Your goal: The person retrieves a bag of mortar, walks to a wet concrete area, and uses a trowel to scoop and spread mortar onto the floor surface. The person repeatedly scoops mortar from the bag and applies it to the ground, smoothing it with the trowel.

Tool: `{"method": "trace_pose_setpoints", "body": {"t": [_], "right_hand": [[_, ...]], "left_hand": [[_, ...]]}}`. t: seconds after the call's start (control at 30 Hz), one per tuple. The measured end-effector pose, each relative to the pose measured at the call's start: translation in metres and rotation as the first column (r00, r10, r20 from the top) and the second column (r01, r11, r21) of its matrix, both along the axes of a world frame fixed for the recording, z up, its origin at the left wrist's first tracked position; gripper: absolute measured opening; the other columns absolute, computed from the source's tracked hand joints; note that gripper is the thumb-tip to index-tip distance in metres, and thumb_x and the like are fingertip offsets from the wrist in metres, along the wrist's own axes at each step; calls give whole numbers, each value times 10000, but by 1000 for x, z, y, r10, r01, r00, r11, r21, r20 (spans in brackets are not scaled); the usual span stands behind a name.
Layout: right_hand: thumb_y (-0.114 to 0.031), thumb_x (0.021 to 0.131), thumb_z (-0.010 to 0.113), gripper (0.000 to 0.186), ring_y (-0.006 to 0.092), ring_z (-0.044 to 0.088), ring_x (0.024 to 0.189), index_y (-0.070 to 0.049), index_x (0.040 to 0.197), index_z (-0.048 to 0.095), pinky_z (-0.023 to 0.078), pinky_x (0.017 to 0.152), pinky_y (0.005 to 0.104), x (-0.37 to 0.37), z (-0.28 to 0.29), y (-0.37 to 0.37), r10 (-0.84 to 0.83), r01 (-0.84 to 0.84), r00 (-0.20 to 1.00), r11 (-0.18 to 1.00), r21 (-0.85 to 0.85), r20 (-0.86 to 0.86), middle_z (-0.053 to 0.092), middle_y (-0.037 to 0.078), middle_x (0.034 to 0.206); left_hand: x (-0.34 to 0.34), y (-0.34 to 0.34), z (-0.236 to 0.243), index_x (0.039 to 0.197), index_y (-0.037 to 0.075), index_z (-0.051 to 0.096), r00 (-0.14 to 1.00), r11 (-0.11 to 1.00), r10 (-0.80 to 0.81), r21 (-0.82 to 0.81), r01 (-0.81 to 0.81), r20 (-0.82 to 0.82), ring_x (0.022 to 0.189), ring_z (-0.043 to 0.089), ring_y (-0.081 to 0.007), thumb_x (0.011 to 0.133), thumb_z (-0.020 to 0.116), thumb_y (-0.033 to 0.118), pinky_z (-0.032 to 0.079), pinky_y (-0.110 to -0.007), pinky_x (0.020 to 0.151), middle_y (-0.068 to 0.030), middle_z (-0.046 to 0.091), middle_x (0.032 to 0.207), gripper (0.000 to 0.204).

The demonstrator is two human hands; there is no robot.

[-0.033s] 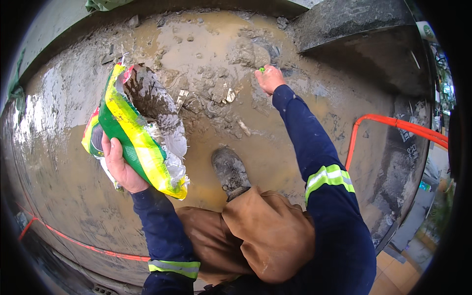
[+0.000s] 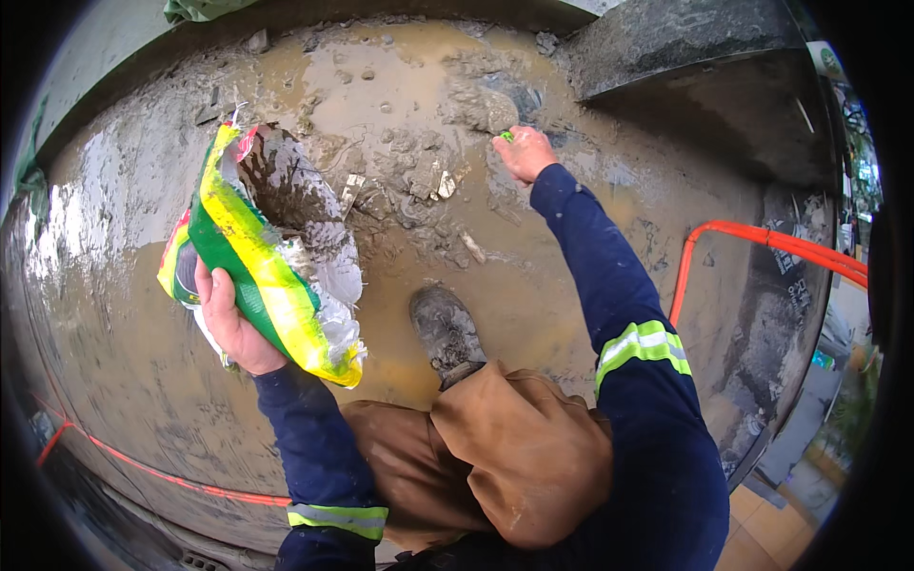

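My left hand (image 2: 233, 319) is closed on the side of a woven plastic sack (image 2: 252, 262), printed green and yellow. The sack's torn, frayed mouth gapes to the right, and its pale lining is smeared with wet mud. Further off to the right, my right hand (image 2: 526, 154) is closed around the bright green handle of what looks like a trowel (image 2: 499, 112). Its blade is coated in mud and rests at the heap of wet sludge (image 2: 466, 100), so its outline is hard to make out. My left fingers lie mostly along the sack's outer face.
Thin brown mud and water cover the floor (image 2: 571, 314). My muddy boot (image 2: 446, 328) stands in the middle. Small debris (image 2: 446, 185) lies between sack and trowel. A concrete block (image 2: 685, 48) juts in at the far right, with orange tubing (image 2: 752, 233) nearer on that side.
My right hand and forearm have shifted slightly to the right with the trowel. The sack and my left hand have hardly moved.
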State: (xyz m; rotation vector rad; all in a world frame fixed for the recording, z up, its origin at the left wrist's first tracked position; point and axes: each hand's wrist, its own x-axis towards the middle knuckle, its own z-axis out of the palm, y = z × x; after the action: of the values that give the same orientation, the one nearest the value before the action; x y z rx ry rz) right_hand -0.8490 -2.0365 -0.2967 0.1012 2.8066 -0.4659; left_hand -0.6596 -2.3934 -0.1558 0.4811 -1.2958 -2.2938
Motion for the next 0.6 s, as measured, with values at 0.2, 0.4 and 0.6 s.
{"method": "trace_pose_setpoints", "body": {"t": [0.2, 0.4, 0.6], "right_hand": [[-375, 864, 445, 429, 317, 650, 880, 6, 861, 642, 509, 814, 380, -76, 8, 74, -167, 186, 980, 963, 192, -111, 668, 192, 856], [-272, 804, 503, 343, 343, 618, 998, -14, 919, 697, 490, 875, 380, -157, -16, 92, -210, 220, 975, 940, 260, -68, 650, 180, 1063], [-225, 791, 531, 294, 382, 609, 992, 11, 867, 689, 483, 876, 402, -96, -28, 65, -52, 96, 988, 942, 320, -146, 638, 233, 1030]], "left_hand": [[-1, -5, -2, 1286, -21, 428, 1000, 999, -1, 32, 1, 2, 1031, 582, -220, 921, 482, 191, 463, -344, 900, -131, 561, 1197, 425], [-5, -7, -11, 1306, -33, 405, 999, 999, -12, 36, 11, 30, 1028, 588, -237, 916, 483, 187, 467, -354, 903, -154, 558, 1204, 455], [-12, -5, -11, 1308, -18, 408, 999, 1000, -19, 18, 18, 51, 1005, 586, -231, 929, 449, 194, 473, -343, 872, -144, 558, 1184, 437]]}}
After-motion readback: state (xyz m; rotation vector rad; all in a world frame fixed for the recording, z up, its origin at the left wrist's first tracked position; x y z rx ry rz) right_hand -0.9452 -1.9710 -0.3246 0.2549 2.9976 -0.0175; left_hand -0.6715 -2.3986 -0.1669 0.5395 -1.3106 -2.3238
